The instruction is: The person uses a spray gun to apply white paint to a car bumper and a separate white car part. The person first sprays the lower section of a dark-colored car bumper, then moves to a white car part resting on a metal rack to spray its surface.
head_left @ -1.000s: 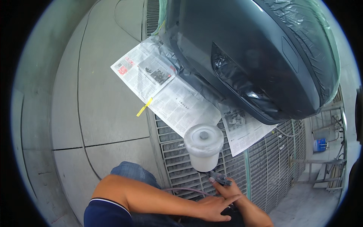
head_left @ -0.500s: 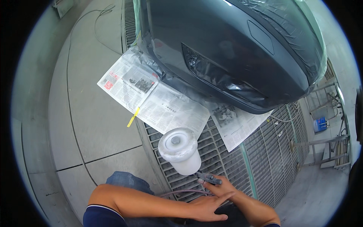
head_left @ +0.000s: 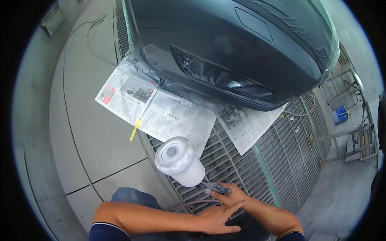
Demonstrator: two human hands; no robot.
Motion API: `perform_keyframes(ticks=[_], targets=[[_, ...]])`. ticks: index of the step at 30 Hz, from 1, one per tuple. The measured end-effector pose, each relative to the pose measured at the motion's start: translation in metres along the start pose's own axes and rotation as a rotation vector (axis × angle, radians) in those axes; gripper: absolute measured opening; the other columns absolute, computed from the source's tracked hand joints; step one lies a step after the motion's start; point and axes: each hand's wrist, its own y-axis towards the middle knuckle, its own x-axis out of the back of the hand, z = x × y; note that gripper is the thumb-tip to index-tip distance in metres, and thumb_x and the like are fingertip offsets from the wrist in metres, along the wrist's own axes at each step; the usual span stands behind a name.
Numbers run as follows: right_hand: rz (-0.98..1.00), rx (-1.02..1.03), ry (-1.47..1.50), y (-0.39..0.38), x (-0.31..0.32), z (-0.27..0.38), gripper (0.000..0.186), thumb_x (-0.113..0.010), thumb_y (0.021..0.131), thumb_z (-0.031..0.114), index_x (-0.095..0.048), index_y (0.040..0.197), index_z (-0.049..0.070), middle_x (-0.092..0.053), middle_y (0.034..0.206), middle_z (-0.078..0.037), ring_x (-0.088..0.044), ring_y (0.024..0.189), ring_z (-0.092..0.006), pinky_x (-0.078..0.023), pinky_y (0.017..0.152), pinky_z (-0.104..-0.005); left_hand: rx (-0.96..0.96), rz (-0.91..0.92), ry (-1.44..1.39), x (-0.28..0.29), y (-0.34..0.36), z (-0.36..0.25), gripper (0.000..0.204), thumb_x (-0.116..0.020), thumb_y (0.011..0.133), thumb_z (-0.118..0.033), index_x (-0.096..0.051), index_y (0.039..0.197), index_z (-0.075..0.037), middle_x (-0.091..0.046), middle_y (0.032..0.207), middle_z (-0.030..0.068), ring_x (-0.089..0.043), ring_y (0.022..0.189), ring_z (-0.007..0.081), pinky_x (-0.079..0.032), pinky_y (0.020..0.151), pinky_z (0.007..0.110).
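My right hand (head_left: 226, 193) grips a dark spray gun (head_left: 215, 188) at the lower middle, with a white cup and lid (head_left: 179, 162) on top, dusted with grey. My left hand (head_left: 217, 219) lies just below it, fingers apart and holding nothing, its forefinger across my right wrist; whether they touch I cannot tell. Beyond the cup, newspaper sheets (head_left: 169, 118) lie on the floor grating (head_left: 283, 148) under a dark grey car body panel (head_left: 217, 48), which has crinkled dark masking in its opening and pale green plastic (head_left: 317, 24) along one side. A pinkish hose (head_left: 189, 203) runs below the gun.
A yellow strip (head_left: 135, 129) hangs at the newspaper's edge. Grey floor slabs (head_left: 104, 152) with a long cable (head_left: 66, 112) lie to the left. At the right stand metal racks (head_left: 354, 132) with a blue can (head_left: 339, 114). A booth wall (head_left: 32, 100) curves at the far left.
The panel, newspapers and rack have shifted left and up in view. The gun and cup have moved left, the cup tilting further leftward. My hands keep the same hold and pose.
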Motion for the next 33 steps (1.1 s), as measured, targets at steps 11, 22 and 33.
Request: perform_keyframes(ticks=[11,22,33], targets=[[-0.005,0.093,-0.065,0.000,0.000,-0.007,0.049,-0.064,0.089,0.031,-0.059,0.129,0.003,-0.070,0.096,-0.022,-0.070,0.087,-0.0348,-0.054,0.076,-0.0388,0.052,0.028,0.022,0.004,0.002,-0.007,0.096,-0.063,0.088,-0.049,-0.005,0.155,-0.012,-0.065,0.092,0.0195,-0.066,0.081,0.0349,-0.053,0.072,0.044],[-0.021,0.126,-0.111,0.001,0.001,0.001,0.050,-0.061,0.090,0.039,-0.061,0.125,0.002,-0.069,0.095,-0.024,-0.068,0.084,-0.0385,-0.054,0.076,-0.0431,0.033,0.018,0.035,0.006,0.001,-0.002,0.100,-0.069,0.084,-0.048,-0.010,0.154,-0.008,-0.068,0.094,0.0209,-0.067,0.071,0.0344,-0.055,0.068,0.042],[-0.052,0.178,-0.142,0.004,0.002,-0.005,0.046,-0.060,0.091,0.043,-0.065,0.114,0.003,-0.067,0.080,-0.021,-0.066,0.076,-0.0364,-0.052,0.069,-0.0436,0.100,0.047,0.001,0.011,0.005,-0.008,0.099,-0.070,0.084,-0.046,-0.011,0.155,-0.010,-0.068,0.090,0.0200,-0.067,0.071,0.0341,-0.054,0.068,0.042]])
